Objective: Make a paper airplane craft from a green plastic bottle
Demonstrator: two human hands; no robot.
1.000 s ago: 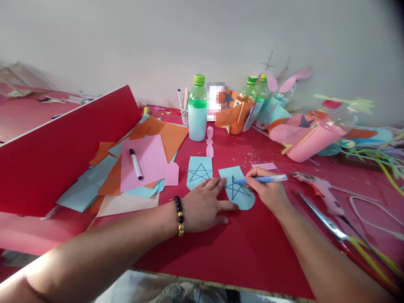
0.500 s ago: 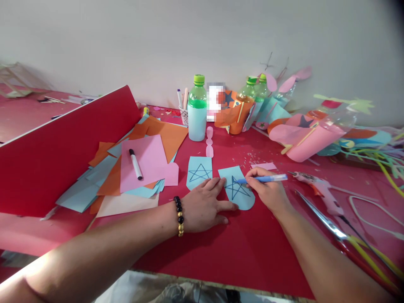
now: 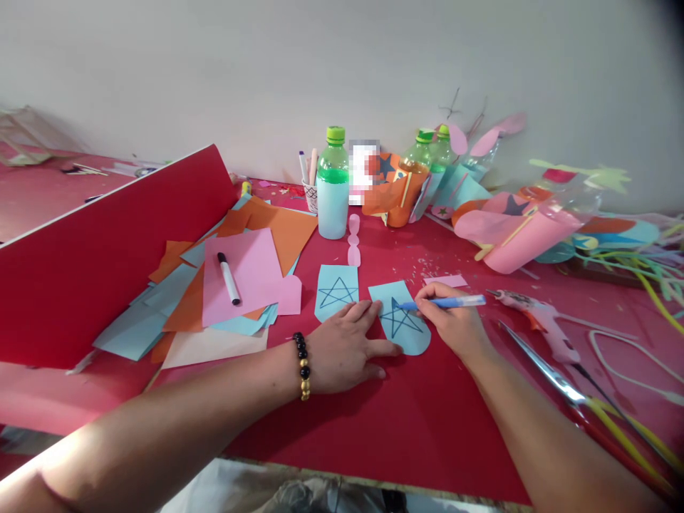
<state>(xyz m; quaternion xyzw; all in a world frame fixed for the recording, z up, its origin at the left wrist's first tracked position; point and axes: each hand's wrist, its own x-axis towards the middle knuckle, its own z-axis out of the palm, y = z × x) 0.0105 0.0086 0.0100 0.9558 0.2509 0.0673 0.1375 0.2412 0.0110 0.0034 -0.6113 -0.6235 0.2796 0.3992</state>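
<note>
Around the red table (image 3: 320, 434)
A pink glue gun (image 3: 558, 342) lies near scissors (image 3: 556, 376); a black-capped marker (image 3: 229, 278) rests on pink paper (image 3: 256, 267); a patterned cup (image 3: 311, 198) stands near the wall (image 3: 256, 85).

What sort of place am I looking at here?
Probably a craft workspace: star-marked blue cutouts, a loose pile of coloured paper and a pink glue gun lie on the red tabletop.

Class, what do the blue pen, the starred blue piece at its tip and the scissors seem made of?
Blue pen: probably smooth plastic, by its evenly coloured barrel and pale end.
Starred blue piece: paper or thin card, matt, flat with crisp edges.
Scissors: blades likely polished metal, given their bright reflections; yellow handle perhaps plastic.
</note>
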